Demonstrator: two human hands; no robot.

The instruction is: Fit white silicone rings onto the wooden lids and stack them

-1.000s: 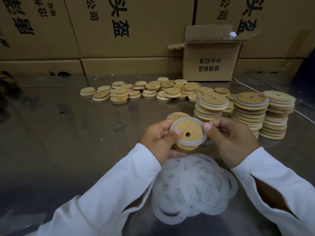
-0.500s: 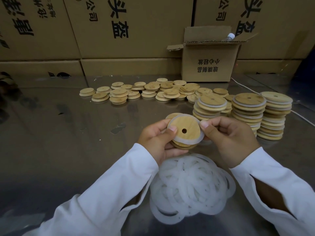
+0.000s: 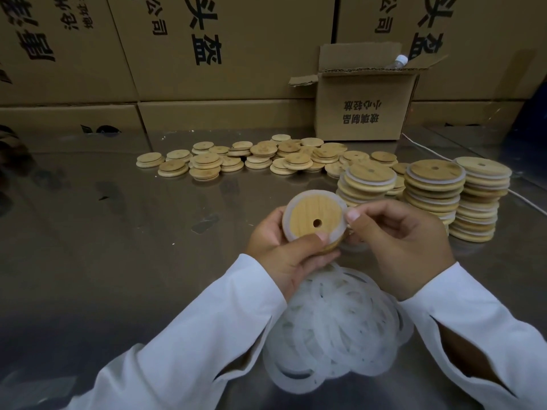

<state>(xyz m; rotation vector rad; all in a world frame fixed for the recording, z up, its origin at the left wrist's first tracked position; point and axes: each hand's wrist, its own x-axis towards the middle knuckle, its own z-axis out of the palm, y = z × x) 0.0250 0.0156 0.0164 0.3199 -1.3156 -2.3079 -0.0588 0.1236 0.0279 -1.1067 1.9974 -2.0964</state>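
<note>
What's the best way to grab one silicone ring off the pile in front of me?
Probably the ring jutting from the near-left edge of the ring pile. It lies flat with its open centre showing, so come from above, near side, hook a fingertip through the hole and pinch the thin band. Rings further in overlap and may drag along.

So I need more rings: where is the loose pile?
Head view: the ring pile lies on the table, bottom centre, just below the held lid.
</note>
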